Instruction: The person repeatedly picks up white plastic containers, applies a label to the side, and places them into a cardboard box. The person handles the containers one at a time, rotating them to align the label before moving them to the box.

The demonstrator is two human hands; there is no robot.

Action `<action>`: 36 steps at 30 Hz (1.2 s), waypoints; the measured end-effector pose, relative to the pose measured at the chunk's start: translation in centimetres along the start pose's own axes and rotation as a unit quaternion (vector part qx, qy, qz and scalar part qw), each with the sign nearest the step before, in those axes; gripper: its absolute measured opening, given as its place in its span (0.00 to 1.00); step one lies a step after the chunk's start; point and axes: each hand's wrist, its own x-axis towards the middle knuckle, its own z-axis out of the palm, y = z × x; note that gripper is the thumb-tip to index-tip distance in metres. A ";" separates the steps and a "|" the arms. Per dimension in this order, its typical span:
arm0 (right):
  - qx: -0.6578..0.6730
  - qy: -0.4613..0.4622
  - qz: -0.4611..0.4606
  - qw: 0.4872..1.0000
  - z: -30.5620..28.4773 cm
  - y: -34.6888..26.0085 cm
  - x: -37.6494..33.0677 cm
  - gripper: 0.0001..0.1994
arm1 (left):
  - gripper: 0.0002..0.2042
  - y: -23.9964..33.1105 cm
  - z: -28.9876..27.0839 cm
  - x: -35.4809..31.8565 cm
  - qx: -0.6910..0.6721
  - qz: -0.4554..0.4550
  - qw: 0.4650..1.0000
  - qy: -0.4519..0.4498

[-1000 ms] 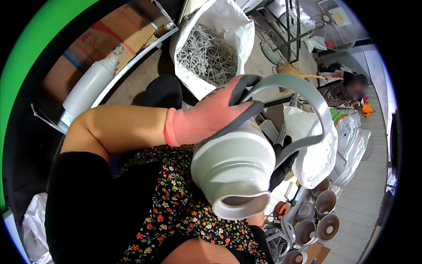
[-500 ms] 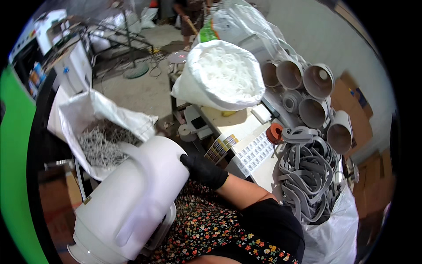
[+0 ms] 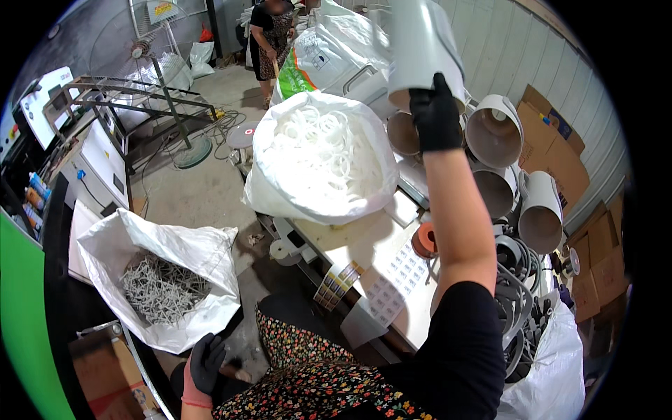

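Observation:
My right hand, in a black glove, is raised at the far right of the workbench. It grips the lower rim of a pale grey plastic jug shell, a wide cylinder with a handle, partly cut off by the top edge. Just beside and below it, several similar jug shells lie stacked with their round mouths facing me. Low on the left, my left hand is gloved in black with a reddish cuff. Its fingers are apart, slightly bent, and hold nothing, near a white sack of thin grey plastic pieces.
A big white bag of translucent rings stands on the bench. Label sheets and an orange-brown roll lie nearer. Grey curved handles are heaped at the right. Another person stands far back beyond a metal frame.
The jug shell has gone from low in front of me up to the far right, carried by my right hand. My left hand has come into view empty, and the view has shifted.

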 end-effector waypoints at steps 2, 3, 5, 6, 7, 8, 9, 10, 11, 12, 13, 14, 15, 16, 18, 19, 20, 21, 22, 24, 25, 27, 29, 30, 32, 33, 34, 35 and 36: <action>0.027 0.050 -0.083 0.995 -0.3 -2.1 7.1 0.10 | 0.20 -0.2 0.3 0.9 -0.019 -0.023 0.999 0.010; 0.021 0.073 -0.144 0.987 -0.4 -4.1 9.4 0.12 | 0.20 -0.4 0.5 2.0 -0.023 -0.039 0.999 -0.002; -0.388 0.057 -0.217 0.894 -2.5 -3.0 11.9 0.12 | 0.19 -0.1 1.4 2.2 -0.015 -0.038 0.999 0.019; -0.485 0.017 -0.216 0.847 -4.3 -3.0 13.1 0.13 | 0.19 -0.1 1.3 2.7 0.010 -0.031 0.999 0.006; -0.574 -0.021 -0.224 0.788 -6.2 -3.3 14.1 0.14 | 0.20 -0.3 0.8 3.0 0.036 -0.028 0.999 -0.007; -0.426 -0.019 -0.179 0.887 -7.6 -3.8 15.4 0.15 | 0.20 -0.4 0.4 3.6 0.062 -0.025 0.998 -0.021; -0.259 -0.015 -0.119 0.958 -8.4 -2.7 16.1 0.17 | 0.20 -0.2 0.8 3.6 0.054 -0.029 0.998 -0.020; -0.247 0.013 -0.108 0.963 -8.9 -1.8 16.9 0.18 | 0.20 0.1 1.1 3.6 0.044 -0.037 0.998 -0.012; -0.235 0.041 -0.098 0.966 -9.3 -1.2 17.5 0.18 | 0.20 0.6 1.5 3.5 0.033 -0.046 0.998 -0.006; -0.220 0.069 -0.082 0.970 -9.4 0.1 17.8 0.19 | 0.20 1.0 1.9 3.0 0.022 -0.052 0.998 0.006; -0.209 0.098 -0.072 0.970 -9.3 0.6 17.7 0.20 | 0.20 1.0 1.6 3.3 0.021 -0.059 0.998 0.015; -0.200 0.127 -0.063 0.969 -9.0 0.8 17.7 0.22 | 0.20 0.9 1.0 3.7 0.020 -0.066 0.997 0.021; -0.191 0.157 -0.055 0.968 -8.9 1.0 17.6 0.23 | 0.20 0.8 0.5 4.1 0.019 -0.072 0.997 0.027; -0.183 0.188 -0.049 0.964 -9.2 1.1 17.5 0.25 | 0.20 0.7 0.4 4.7 0.138 -0.032 0.990 0.013; -0.218 0.116 -0.058 0.967 -10.0 1.4 17.9 0.26 | 0.18 0.6 0.4 5.5 0.364 0.056 0.930 -0.020; -0.241 0.079 -0.061 0.965 -11.1 0.5 18.2 0.26 | 0.16 0.8 1.0 6.1 0.466 0.103 0.878 -0.035; -0.260 0.040 -0.059 0.963 -11.9 0.3 18.1 0.26 | 0.14 2.2 3.2 6.4 0.556 0.156 0.815 -0.046; -0.278 0.068 -0.059 0.956 -12.5 0.2 17.6 0.26 | 0.12 2.9 4.3 6.7 0.636 0.209 0.740 -0.059; -0.289 0.091 -0.056 0.951 -12.1 1.2 17.3 0.25 | 0.13 2.9 4.1 6.6 0.633 0.216 0.742 -0.048; -0.315 0.131 -0.051 0.939 -10.4 3.4 16.5 0.24 | 0.14 2.5 3.4 6.7 0.621 0.232 0.748 -0.025; -0.310 0.114 -0.053 0.942 -10.3 4.8 15.4 0.21 | 0.16 2.9 3.6 6.4 0.636 0.244 0.731 -0.037; -0.303 -0.002 0.059 0.951 -8.1 9.1 10.8 0.18 | 0.22 4.6 4.3 4.6 0.688 0.279 0.667 -0.065; -0.409 -0.118 -0.013 0.905 -3.8 14.3 1.7 0.14 | 0.26 2.9 0.1 3.3 0.657 0.243 0.712 0.044; -0.421 -0.164 0.014 0.892 -3.5 14.4 -2.2 0.14 | 0.25 0.5 -4.8 4.4 0.610 0.281 0.739 0.050; -0.565 -0.238 0.049 0.788 -1.0 15.0 -10.7 0.11 | 0.21 1.3 -6.4 4.3 0.399 0.189 0.890 0.111; -0.718 -0.465 -0.180 0.485 -0.2 15.1 -13.8 0.12 | 0.19 2.3 -6.2 4.0 0.277 0.149 0.937 0.153; -0.630 -0.363 0.073 0.682 -0.7 16.4 -17.4 0.12 | 0.17 2.7 -6.8 3.3 0.207 0.146 0.947 0.197; -0.620 -0.396 0.134 0.664 -1.3 17.3 -20.1 0.11 | 0.16 2.9 -7.6 2.1 0.188 0.157 0.940 0.239; -0.615 -0.446 0.125 0.638 -1.4 18.1 -23.1 0.12 | 0.16 2.9 -9.3 1.5 0.234 0.186 0.917 0.264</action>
